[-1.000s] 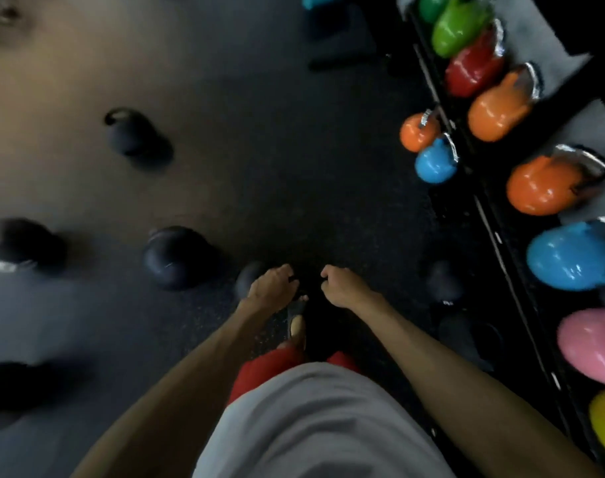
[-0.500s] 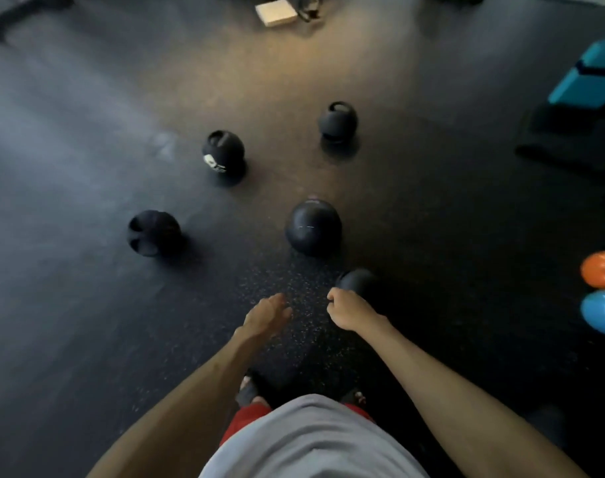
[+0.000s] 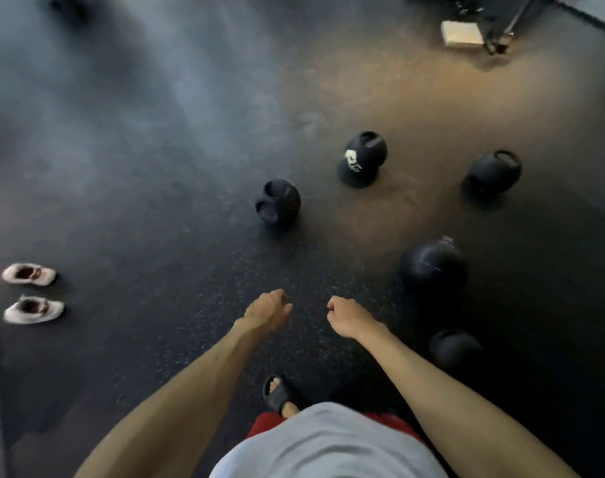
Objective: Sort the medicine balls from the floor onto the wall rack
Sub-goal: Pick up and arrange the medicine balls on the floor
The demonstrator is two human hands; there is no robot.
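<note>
Several black medicine balls lie on the dark rubber floor ahead and to my right. A large smooth ball [image 3: 432, 267] is nearest my right hand, and a smaller one [image 3: 454, 348] sits beside my right forearm. Farther off are a ball with two grip holes [image 3: 278, 205], a ball with a white logo [image 3: 363, 160] and a ball with a handle [image 3: 495, 170]. My left hand [image 3: 270, 308] hangs loosely curled and holds nothing. My right hand [image 3: 349, 317] is curled into a fist, also empty. Neither hand touches a ball. The wall rack is out of view.
A pair of white shoes [image 3: 32, 293] lies at the left by a floor seam. A pale flat block [image 3: 461, 34] and a dark metal frame [image 3: 501, 25] stand at the top right. My sandalled foot [image 3: 280, 396] is below my hands.
The view has swung left, away from the rack of coloured kettlebells, which has left the frame. The balls now sit to the right, and the white shoes have come into view. Both hands stay empty.
</note>
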